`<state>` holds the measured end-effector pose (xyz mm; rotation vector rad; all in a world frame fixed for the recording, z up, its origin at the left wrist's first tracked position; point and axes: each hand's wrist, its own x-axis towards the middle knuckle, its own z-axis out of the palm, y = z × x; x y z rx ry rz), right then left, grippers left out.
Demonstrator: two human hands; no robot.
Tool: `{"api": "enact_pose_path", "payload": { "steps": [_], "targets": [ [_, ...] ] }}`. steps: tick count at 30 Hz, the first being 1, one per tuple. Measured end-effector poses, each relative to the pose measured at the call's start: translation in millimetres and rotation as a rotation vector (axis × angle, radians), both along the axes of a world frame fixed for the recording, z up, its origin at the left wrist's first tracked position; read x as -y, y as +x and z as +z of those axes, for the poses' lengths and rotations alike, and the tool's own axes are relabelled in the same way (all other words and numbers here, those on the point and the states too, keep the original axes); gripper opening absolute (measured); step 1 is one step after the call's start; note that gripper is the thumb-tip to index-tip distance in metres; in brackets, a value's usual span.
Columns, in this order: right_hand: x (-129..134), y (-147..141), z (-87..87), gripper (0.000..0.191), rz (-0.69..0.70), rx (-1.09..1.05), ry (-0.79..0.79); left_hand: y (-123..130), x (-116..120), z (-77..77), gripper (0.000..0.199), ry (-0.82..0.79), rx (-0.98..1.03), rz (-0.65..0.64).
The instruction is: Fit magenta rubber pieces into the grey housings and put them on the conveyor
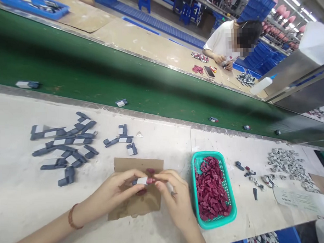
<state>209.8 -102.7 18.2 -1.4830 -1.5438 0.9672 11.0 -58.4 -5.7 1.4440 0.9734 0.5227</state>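
Head view: small grey-and-white plastic piece (141, 180) pinched in left hand (119, 190), long axis left-right, dark red cap (150, 180) pinched by right hand (171, 192) touching its right end.

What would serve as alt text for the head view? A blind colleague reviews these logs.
Two bare hands, left hand and right hand, pinch a small grey-and-white part with a red piece at its end, above a cardboard sheet. Grey parts lie left; a teal basket of red pieces sits right.
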Motion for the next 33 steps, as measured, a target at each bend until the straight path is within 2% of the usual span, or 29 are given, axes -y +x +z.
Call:
{"api": "enact_pose_path", "payload": {
  "steps": [3, 5, 7, 10, 13, 17, 21, 24, 27, 30, 33],
  "targets": [
    [8.2, 46.8, 7.6, 0.019, -0.235, 0.286, 0.055, 11.8, -36.7, 10.5, 0.031, 0.127, -0.063, 0.008],
    [13.5, 76.1, 3.6, 0.017, -0.337, 0.544, 0.005, 21.6, -72.7, 10.3, 0.032, 0.292, -0.128, 0.091],
    [16.7, 96.2, -5.7, 0.016, -0.314, 0.747, -0.016, 34.2, -112.4, 4.6, 0.028, 0.442, -0.218, 0.149],
    [17.1, 105.7, -20.3, 0.018, -0.222, 0.902, 0.039, 56.4, -164.1, -7.6, 0.024, 0.610, -0.421, 0.151],
    [15.1, 101.4, -28.5, 0.020, -0.225, 0.938, 0.135, 73.6, -193.1, -17.4, 0.024, 0.673, -0.491, 0.178],
    [13.0, 99.1, -30.5, 0.021, -0.274, 0.861, 0.117, 72.3, -201.5, -23.6, 0.027, 0.719, -0.507, 0.175],
    [10.1, 104.8, -25.0, 0.013, -0.302, 0.638, 0.027, 46.2, -204.0, -22.5, 0.033, 0.682, -0.537, 0.273],
    [8.4, 107.2, -15.7, 0.010, -0.373, 0.386, -0.086, 27.4, -211.5, -19.1, 0.030, 0.575, -0.533, 0.341],
    [9.4, 106.3, -5.9, 0.021, -0.436, 0.026, -0.153, 19.9, -214.4, -12.2, 0.022, 0.449, -0.470, 0.376],
    [12.4, 101.7, -0.2, 0.029, -0.514, -0.235, -0.154, 20.0, -198.7, 0.0, 0.026, 0.319, -0.366, 0.399],
    [14.0, 89.6, 2.1, 0.028, -0.527, -0.349, -0.157, 17.7, -160.9, 14.8, 0.032, 0.106, -0.131, 0.357]
  ]
}}
